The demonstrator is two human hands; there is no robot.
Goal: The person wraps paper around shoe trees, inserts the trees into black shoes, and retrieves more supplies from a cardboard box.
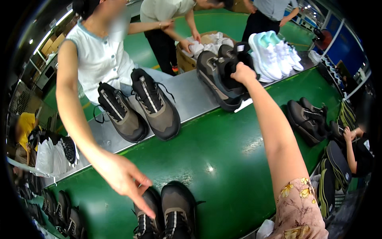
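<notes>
Right hand [243,73] at the collar of a dark shoe pair [217,81]

The right fingers curl closed on a collar; the fingertips are partly hidden. The left hand is out of view, its fingers impossible to tell. The gripped pair, grey-brown with black soles and padded collars, sits on the metal ledge [191,97]. Along that ledge stand white shoes [270,59] to the right and 2 laced grey-brown shoes [158,109] to the left. On its near side spreads a glossy green tabletop [223,159]; beyond it are 3 people, a carton [184,63] and green floor [219,22].
</notes>
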